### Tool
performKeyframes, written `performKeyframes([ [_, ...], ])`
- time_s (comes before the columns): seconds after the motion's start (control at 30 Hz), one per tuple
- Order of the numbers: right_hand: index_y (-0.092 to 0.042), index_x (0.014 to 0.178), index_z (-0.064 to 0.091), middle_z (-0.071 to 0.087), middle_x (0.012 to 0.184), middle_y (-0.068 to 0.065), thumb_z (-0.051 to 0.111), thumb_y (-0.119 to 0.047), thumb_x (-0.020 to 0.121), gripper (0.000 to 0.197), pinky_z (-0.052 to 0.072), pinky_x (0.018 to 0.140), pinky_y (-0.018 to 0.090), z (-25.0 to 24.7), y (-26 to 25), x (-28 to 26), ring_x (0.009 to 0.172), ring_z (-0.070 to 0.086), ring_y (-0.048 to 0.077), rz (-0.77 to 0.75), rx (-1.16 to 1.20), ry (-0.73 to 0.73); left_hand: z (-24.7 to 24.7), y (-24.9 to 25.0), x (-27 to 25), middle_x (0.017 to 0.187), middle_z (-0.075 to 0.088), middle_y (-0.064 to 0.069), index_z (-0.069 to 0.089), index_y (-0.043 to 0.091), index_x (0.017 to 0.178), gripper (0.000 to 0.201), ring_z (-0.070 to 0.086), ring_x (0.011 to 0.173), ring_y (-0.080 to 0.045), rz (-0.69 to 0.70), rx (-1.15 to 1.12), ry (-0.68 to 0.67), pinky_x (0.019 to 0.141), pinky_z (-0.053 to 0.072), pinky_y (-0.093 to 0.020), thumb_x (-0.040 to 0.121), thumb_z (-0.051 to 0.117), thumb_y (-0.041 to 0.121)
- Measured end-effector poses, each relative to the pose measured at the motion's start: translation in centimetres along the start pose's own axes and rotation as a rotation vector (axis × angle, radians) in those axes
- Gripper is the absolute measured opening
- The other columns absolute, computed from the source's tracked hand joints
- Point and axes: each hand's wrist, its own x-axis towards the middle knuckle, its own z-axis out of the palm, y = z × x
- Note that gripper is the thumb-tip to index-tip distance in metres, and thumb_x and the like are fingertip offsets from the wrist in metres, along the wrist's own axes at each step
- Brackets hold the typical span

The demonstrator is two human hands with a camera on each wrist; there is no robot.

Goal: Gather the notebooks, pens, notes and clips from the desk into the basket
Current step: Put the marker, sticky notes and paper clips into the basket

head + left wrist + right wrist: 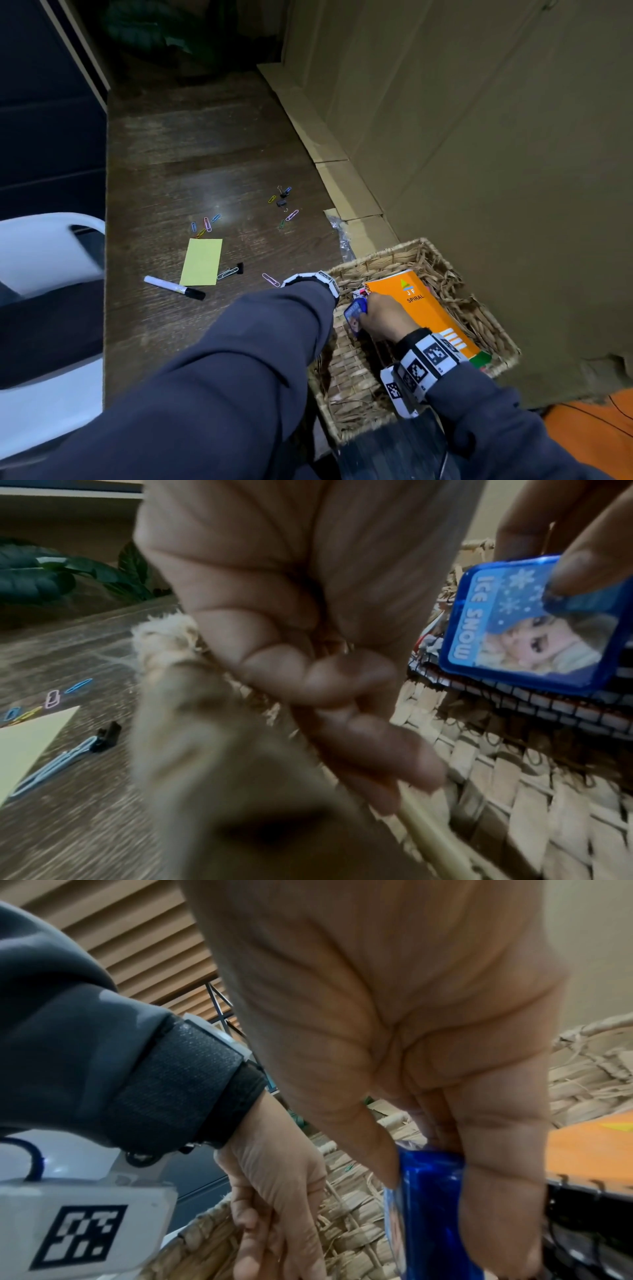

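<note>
A: What is held by the right hand (383, 317)?

B: A small blue plastic box (356, 313), glossy, with rounded corners and a printed lid, is pinched between thumb and fingers. It is held on edge just above the woven floor of the basket (346, 380), left of the orange spiral notebook (421, 308) already lying inside along the right of the frame.

A: And the left hand (308, 642)?

B: The basket's left rim is gripped by its curled fingers (346, 680), as seen in the left wrist view; the basket is judged to be steadied that way.

A: What is left on the counter (164, 171)?

B: A yellow note (201, 262), flat and rectangular, lies left of centre; a white marker with a black cap (174, 287) lies just below it, its long axis running from upper left to lower right. Wire paper clips (205, 224) and black binder clips (281, 198) are scattered above. One pink clip (270, 279) lies just beside the left wrist.

A: Which hand is nearer to them?

B: All of it lies leftward of the basket, so the left hand is nearer, though it is occupied with the rim. The box should be set down flat first.
</note>
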Motion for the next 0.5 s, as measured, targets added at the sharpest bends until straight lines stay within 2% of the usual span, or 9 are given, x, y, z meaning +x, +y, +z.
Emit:
performKeyframes([
  [0.03,-0.005,0.093,0.05,0.052,0.09,0.009,0.049,-0.021,0.094,0.016,0.038,0.058,0.028,-0.1,-0.1,0.0,0.081,0.049,0.026,0.001,-0.002,0.0,0.0,-0.1,0.1,0.129,0.059,-0.009,0.055,0.007,0.131,0.036,0.055,0.123,-0.027,0.011,0.013,0.01,0.103,0.048,-0.037,0.096,0.049,0.014],
  [0.1,-0.004,0.095,0.053,0.057,0.095,0.013,0.05,-0.021,0.094,0.017,0.045,0.066,0.033,-0.2,-0.4,0.1,0.087,0.056,0.029,-0.001,-0.018,-0.009,0.0,-0.1,0.4,0.106,0.062,-0.005,0.061,0.01,0.12,0.027,0.058,0.115,-0.02,-0.012,-0.04,0.027,0.092,0.053,-0.026,0.094,0.053,0.011],
  [0.17,-0.003,0.093,0.056,0.061,0.098,0.013,0.05,-0.021,0.094,0.018,0.047,0.07,0.034,-0.1,-0.9,0.5,0.092,0.058,0.03,0.0,-0.041,-0.031,-0.3,0.0,-0.2,0.1,0.065,-0.005,0.067,0.013,0.104,0.019,0.061,0.115,-0.025,-0.065,-0.046,-0.008,0.097,0.051,-0.036,0.088,0.059,0.008],
  [0.23,-0.007,0.07,0.048,0.058,0.083,0.008,0.05,-0.019,0.094,0.027,0.043,0.058,0.03,0.4,-1.4,1.1,0.085,0.053,0.026,0.011,-0.067,-0.061,-0.2,-0.5,-0.1,0.11,0.07,-0.007,0.071,0.011,0.101,0.02,0.064,0.108,-0.03,-0.111,-0.086,-0.014,0.096,0.05,-0.044,0.083,0.064,0.011],
  [0.3,-0.009,0.063,0.043,0.054,0.075,0.007,0.049,-0.017,0.094,0.033,0.041,0.057,0.028,1.1,-1.9,1.8,0.081,0.051,0.025,0.03,-0.078,-0.096,-0.1,-1.8,0.3,0.09,0.073,-0.006,0.069,0.011,0.077,0.01,0.068,0.082,-0.026,-0.101,-0.214,0.085,0.078,0.055,-0.035,0.077,0.067,0.021],
  [0.33,-0.008,0.063,0.043,0.054,0.073,0.006,0.049,-0.017,0.094,0.033,0.041,0.058,0.028,1.5,-2.0,2.2,0.08,0.051,0.025,0.041,-0.076,-0.108,-0.1,-2.9,0.6,0.076,0.069,-0.004,0.064,0.011,0.067,0.018,0.064,0.068,-0.023,-0.082,-0.338,0.122,0.067,0.052,-0.027,0.079,0.066,0.026],
  [0.37,-0.008,0.063,0.043,0.052,0.069,0.005,0.049,-0.017,0.095,0.034,0.041,0.058,0.028,1.9,-2.1,2.6,0.08,0.051,0.026,0.053,-0.069,-0.12,0.0,-4.0,0.5,0.069,0.065,-0.003,0.063,0.011,0.067,0.023,0.061,0.063,-0.022,-0.076,-0.454,0.145,0.06,0.049,-0.025,0.082,0.064,0.028],
  [0.43,-0.006,0.069,0.049,0.054,0.073,0.007,0.047,-0.017,0.095,0.029,0.04,0.061,0.029,2.4,-2.2,3.2,0.082,0.054,0.027,0.053,-0.064,-0.13,0.4,-6.8,-0.3,0.074,0.069,-0.005,0.071,0.006,0.082,0.026,0.065,0.069,-0.021,-0.08,-0.661,0.168,0.064,0.052,-0.028,0.087,0.061,0.029],
  [0.5,-0.001,0.094,0.06,0.064,0.098,0.015,0.045,-0.015,0.095,0.02,0.043,0.07,0.031,2.4,-2.5,3.4,0.095,0.061,0.03,0.046,-0.09,-0.133,1.7,-10.2,-0.9,0.08,0.074,-0.007,0.075,0.004,0.087,0.028,0.067,0.072,-0.02,-0.147,-0.751,0.21,0.069,0.054,-0.029,0.088,0.06,0.028],
])
